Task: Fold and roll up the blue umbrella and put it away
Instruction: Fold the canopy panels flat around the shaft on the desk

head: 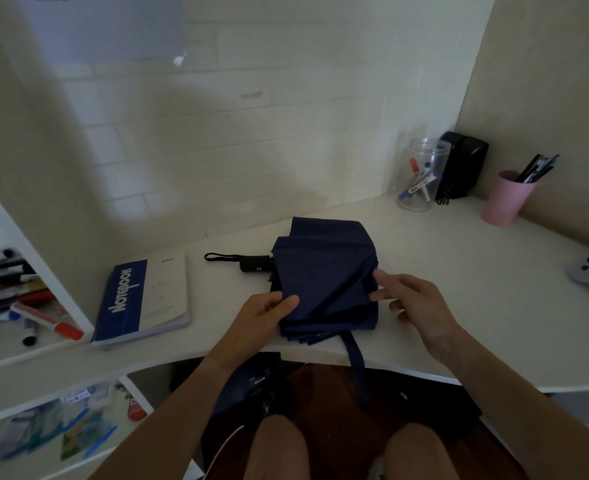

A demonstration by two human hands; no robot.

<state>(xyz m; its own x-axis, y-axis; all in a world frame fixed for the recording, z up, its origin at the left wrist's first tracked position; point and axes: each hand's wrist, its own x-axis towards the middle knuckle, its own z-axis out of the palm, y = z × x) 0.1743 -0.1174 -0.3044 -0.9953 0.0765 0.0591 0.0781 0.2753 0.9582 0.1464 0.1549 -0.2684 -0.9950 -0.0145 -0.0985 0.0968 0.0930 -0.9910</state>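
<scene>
blue umbrella [324,275] at desk [459,292] front edge | left hand [269,311] pinches canopy; right hand [410,299] fingers straight, touching fabric

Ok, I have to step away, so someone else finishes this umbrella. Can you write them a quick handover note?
Left hand pinches the canopy's left edge; right hand is open, fingers touching the folds.
Blue umbrella lies collapsed on the desk, handle pointing left, strap hanging off the front edge.
Done: collapsed, panels partly folded.
Left: roll, strap, put away.
</scene>
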